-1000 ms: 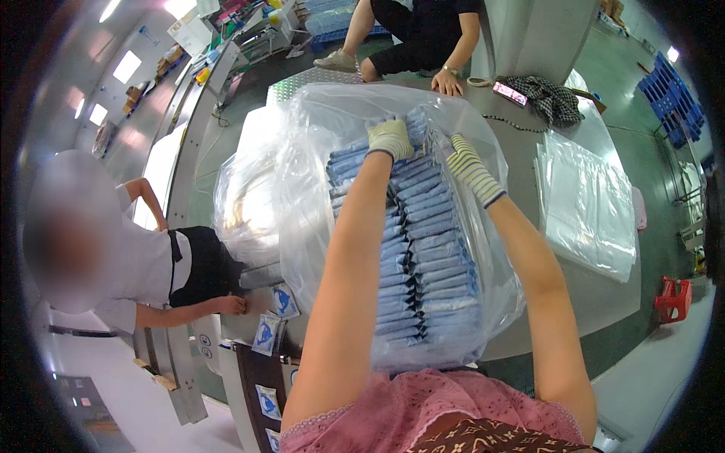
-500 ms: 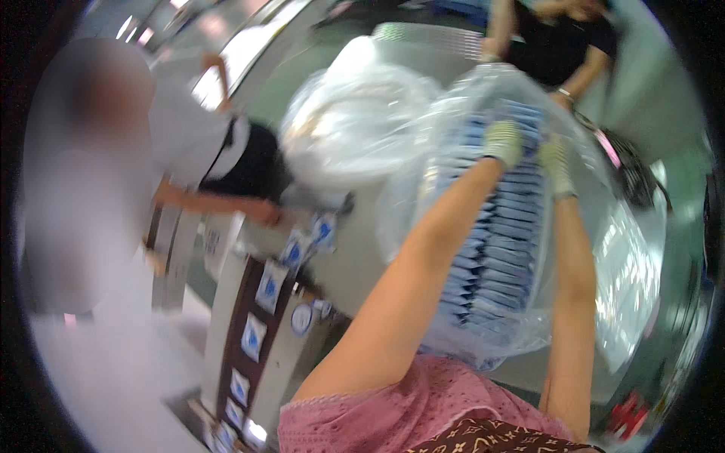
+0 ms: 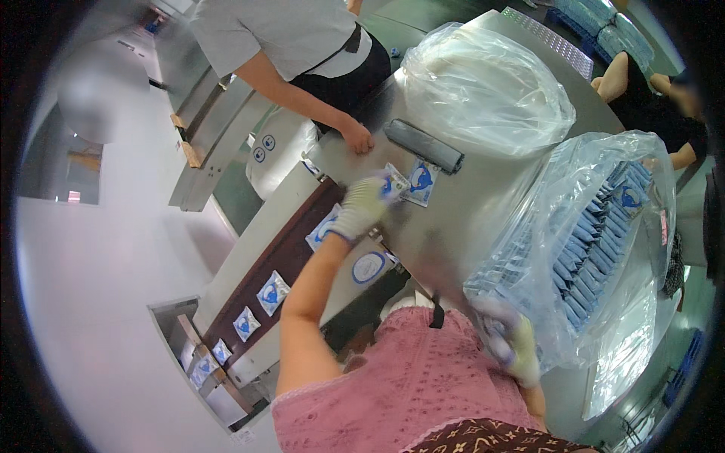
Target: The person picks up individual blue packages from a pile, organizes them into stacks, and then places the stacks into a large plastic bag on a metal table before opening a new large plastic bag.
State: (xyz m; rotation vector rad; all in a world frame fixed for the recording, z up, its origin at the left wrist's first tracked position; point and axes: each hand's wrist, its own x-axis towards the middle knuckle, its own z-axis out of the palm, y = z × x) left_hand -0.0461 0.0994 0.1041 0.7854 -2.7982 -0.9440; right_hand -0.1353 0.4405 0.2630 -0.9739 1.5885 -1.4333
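My left hand [image 3: 361,208], in a pale knitted glove, is over the end of the brown conveyor belt [image 3: 299,257], fingertips against a small blue-and-white packet [image 3: 394,181]; motion smears its fingers. A second packet [image 3: 421,183] lies just beyond on the metal table [image 3: 461,215]. More packets [image 3: 272,293] ride spaced along the belt. Low by my body, my gloved right hand [image 3: 519,351] is at the near edge of a large clear plastic bag [image 3: 517,253]. Blur hides whether it grips anything. Rows of blue packets [image 3: 589,253] stand packed inside the bag.
A dark grey roll [image 3: 424,146] lies on the table beside a puffed clear bag [image 3: 491,87]. Across the belt end rests a co-worker's hand [image 3: 357,137]. Another person in black [image 3: 664,121] is at the far right. Blue bundles [image 3: 604,26] stand behind.
Both my hands have left the packet rows in the bag. The left moved to the packets at the belt end; the right drew back toward my body. My view has swung left.
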